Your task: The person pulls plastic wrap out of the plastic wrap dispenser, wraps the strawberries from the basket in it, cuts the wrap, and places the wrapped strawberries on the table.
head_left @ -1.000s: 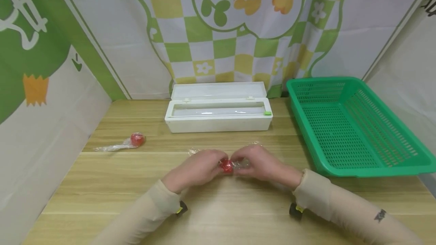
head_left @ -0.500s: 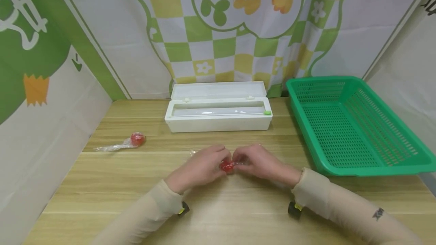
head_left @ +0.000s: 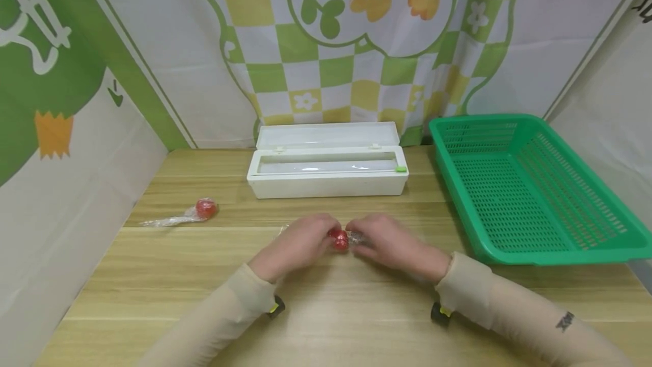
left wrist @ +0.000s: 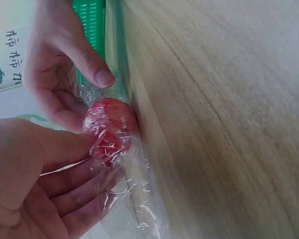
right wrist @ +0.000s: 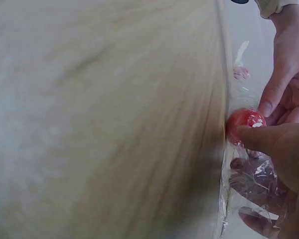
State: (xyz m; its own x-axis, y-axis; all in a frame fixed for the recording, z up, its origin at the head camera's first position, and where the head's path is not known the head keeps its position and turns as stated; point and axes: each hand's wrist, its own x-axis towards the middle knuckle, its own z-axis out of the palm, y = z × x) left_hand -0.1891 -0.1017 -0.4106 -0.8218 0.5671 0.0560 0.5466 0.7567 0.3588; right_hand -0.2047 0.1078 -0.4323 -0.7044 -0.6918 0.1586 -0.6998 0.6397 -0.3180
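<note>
A round red fruit [head_left: 339, 240] in clear cling film [left wrist: 142, 199] sits low over the table between the two hands. The left hand [head_left: 300, 240] holds it, thumb against its side in the left wrist view and the other fingers behind the film. The right hand [head_left: 389, 242] is at the fruit's right side, its fingers curled about the gathered film there. In the right wrist view the right thumb [right wrist: 256, 137] overlaps the red fruit, and film spreads over that hand's other fingers.
Another film-wrapped red fruit [head_left: 206, 208] with a twisted film tail lies at the left. A white cling film box [head_left: 328, 187] with raised lid and a green slider stands at the back. A green plastic basket [head_left: 471, 225] stands at the right, before a patterned curtain [head_left: 336, 72].
Both hands and the fruit have shifted slightly away from the body. The right fingers have changed their hold on the film beside the fruit. The box, basket and other fruit stay put.
</note>
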